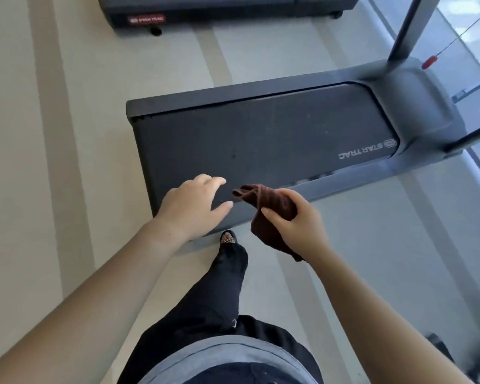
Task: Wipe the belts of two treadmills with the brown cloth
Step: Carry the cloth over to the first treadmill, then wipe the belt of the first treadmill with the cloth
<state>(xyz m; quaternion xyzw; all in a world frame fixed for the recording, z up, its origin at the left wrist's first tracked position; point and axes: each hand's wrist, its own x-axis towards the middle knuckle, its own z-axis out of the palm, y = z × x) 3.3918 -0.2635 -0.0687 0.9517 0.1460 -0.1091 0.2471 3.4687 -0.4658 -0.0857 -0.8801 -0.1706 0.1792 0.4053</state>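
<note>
A dark treadmill belt (261,134) lies across the middle of the view, with STAR TRAC printed near its right end. My right hand (291,220) grips a bunched brown cloth (272,214) above the belt's near rail, and part of the cloth hangs below my wrist. My left hand (191,203) hovers with spread, relaxed fingers over the belt's near left corner, holding nothing. A second treadmill (219,9) stands at the top of the view; its belt barely shows.
Grey uprights (408,26) rise from the near treadmill's motor hood (416,98) at right, with a red safety clip (429,62) hanging there. My leg and sandalled foot (229,239) stand against the rail. Pale striped floor (67,134) surrounds both machines.
</note>
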